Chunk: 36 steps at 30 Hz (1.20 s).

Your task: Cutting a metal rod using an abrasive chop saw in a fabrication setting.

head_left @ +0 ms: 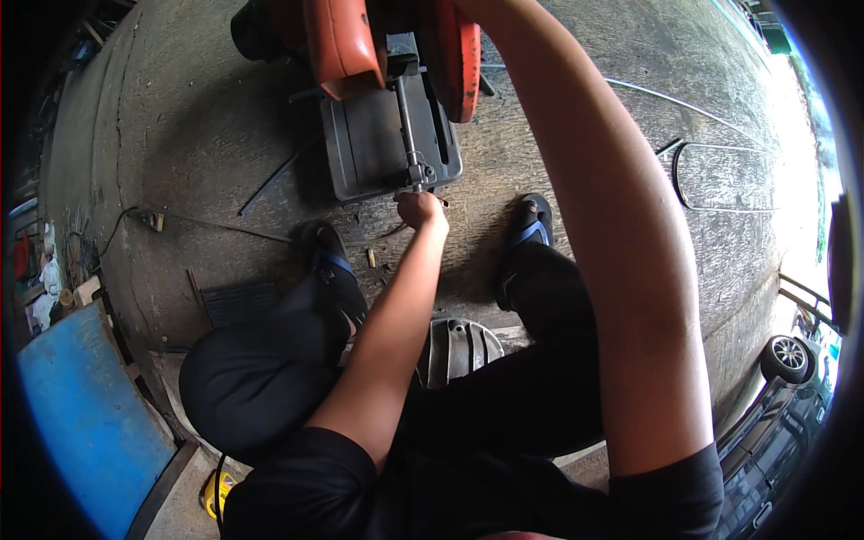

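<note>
A chop saw stands on the floor in front of me, with an orange motor housing (342, 45), an orange round blade guard (463, 67) and a dark grey base (360, 148). Along the base runs the metal screw rod (407, 121) of its vise. My left hand (420, 209) is closed around the vise handle (445, 202) at the near end of that rod; most of the handle is hidden by the fingers. My right arm (612, 198) stretches up past the blade guard, and its hand lies beyond the top edge of the picture.
My sandalled feet (331, 252) (531, 220) flank the saw's near side. A cable (225, 225) crosses the worn floor. Metal rods (270, 180) lie left, a bent metal frame (684, 175) right. A blue panel (90, 423) is at lower left, a dark car (778, 441) at lower right.
</note>
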Tool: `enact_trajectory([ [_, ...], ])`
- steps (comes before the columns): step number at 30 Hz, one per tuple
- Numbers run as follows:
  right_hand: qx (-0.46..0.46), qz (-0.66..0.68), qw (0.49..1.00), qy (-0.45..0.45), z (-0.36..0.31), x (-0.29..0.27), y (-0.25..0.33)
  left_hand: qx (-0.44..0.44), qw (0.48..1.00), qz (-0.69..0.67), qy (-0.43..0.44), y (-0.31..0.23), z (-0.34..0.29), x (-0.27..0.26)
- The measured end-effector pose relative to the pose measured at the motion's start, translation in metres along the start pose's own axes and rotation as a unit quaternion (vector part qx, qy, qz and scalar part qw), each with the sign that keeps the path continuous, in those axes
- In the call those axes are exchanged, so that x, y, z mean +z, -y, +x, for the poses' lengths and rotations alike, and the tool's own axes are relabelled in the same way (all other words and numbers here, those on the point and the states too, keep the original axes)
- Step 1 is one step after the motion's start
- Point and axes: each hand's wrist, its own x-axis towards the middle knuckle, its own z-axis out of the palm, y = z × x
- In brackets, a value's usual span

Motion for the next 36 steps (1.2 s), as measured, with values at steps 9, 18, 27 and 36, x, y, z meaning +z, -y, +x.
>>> enact_trajectory([
  [9,0.238,0.379,0.893,-0.054,-0.009,0.004,-0.063,-0.232,0.898,-0.364,0.083,0.022,0.031,-0.019],
  [18,0.142,-0.313,0.79,0.507,-0.224,0.045,-0.156,-0.285,0.887,-0.36,0.049,0.002,0.035,-0.031],
  [27,0.129,-0.385,0.782,0.473,-0.238,0.077,-0.154,-0.34,0.82,-0.446,0.118,0.019,0.035,-0.035],
  [36,0.212,-0.29,0.847,0.393,-0.257,0.092,-0.197,0.334,0.926,0.131,-0.115,0.052,0.034,-0.04],
])
